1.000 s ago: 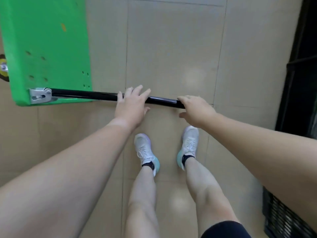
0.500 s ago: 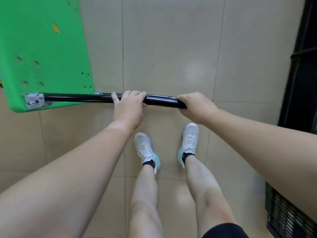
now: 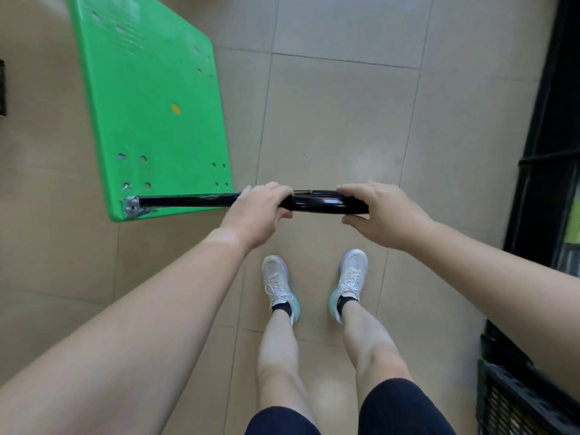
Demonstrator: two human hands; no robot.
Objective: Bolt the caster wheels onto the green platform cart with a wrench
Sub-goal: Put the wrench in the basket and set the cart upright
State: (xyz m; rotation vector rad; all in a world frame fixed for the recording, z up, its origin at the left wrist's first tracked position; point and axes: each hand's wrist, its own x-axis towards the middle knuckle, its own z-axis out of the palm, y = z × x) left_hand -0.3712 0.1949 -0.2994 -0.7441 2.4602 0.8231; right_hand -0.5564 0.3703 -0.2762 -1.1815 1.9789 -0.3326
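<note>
The green platform cart (image 3: 150, 108) is at the upper left on the tiled floor, its deck dotted with bolt holes. A black handle bar (image 3: 317, 205) runs rightward from a metal bracket (image 3: 131, 207) at the deck's near corner. My left hand (image 3: 257, 211) grips the bar near its middle. My right hand (image 3: 381, 215) holds the bar's right end, fingers over the top and thumb below. No caster wheels and no wrench are in view.
My two feet in white sneakers (image 3: 279, 287) stand just behind the bar. A dark metal rack (image 3: 546, 127) runs down the right side, with a black crate (image 3: 518, 400) at the lower right. A dark object (image 3: 2, 89) sits at the left edge.
My left hand went from lying open on the bar to gripping it. Much more of the green deck now shows, stretching away from me.
</note>
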